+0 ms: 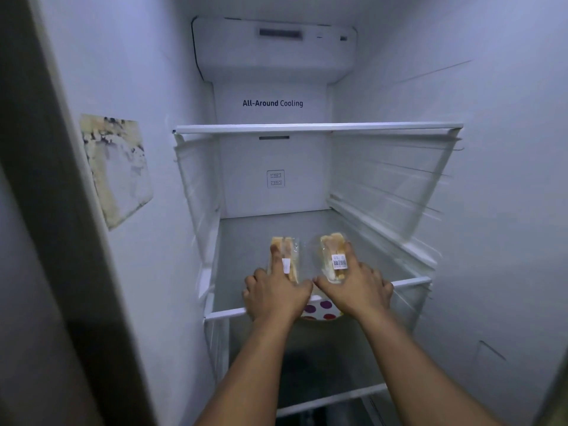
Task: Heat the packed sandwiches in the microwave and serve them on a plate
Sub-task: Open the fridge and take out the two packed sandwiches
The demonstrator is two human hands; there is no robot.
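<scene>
While a polka-dot plate (pixel 319 310) is sitting under the glass shelf (pixel 412 282), the left hand (pixel 278 295) is clasping the left packed sandwich (pixel 287 255) and the right hand (pixel 356 285) the right packed sandwich (pixel 333 252), both lying on that fridge (pixel 507 149) shelf; farther up, another shelf (pixel 319 128) is bare.

Open fridge interior, white walls, dim bluish light. Upper glass shelf (pixel 318 128) spans full width. Middle glass shelf (pixel 246 241) below it; white front rail. Back panel printed "All-Around Cooling" (pixel 272 103). Control housing (pixel 273 47) at ceiling, dark slot on its face. Small vent grille (pixel 275 178) on back wall between shelves. Stained, peeling sticker (pixel 115 167) on left wall.
</scene>
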